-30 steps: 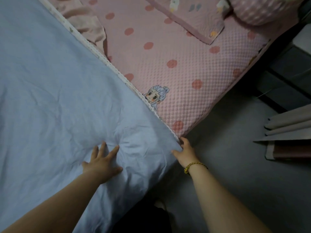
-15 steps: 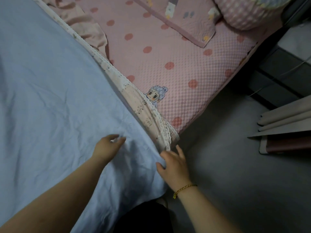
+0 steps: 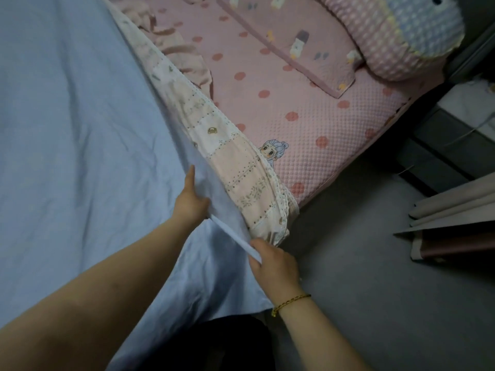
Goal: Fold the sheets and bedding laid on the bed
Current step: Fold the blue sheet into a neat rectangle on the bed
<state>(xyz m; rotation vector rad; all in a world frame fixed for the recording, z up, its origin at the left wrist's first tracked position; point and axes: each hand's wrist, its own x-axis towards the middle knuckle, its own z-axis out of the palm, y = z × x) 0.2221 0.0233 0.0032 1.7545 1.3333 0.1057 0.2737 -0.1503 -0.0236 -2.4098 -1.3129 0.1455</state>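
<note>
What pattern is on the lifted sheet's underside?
The blue sheet has a pink-and-white patchwork underside with dotted seams; head view.

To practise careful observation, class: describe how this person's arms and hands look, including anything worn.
The left arm and right arm are bare, with no sleeve in view. The wrist of the right hand carries a thin gold-coloured bracelet of small links or beads. No glove or watch shows on the left hand.

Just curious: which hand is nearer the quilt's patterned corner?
Right. The right hand grips the blue edge just below the patterned corner; the left hand holds it farther left.
</note>
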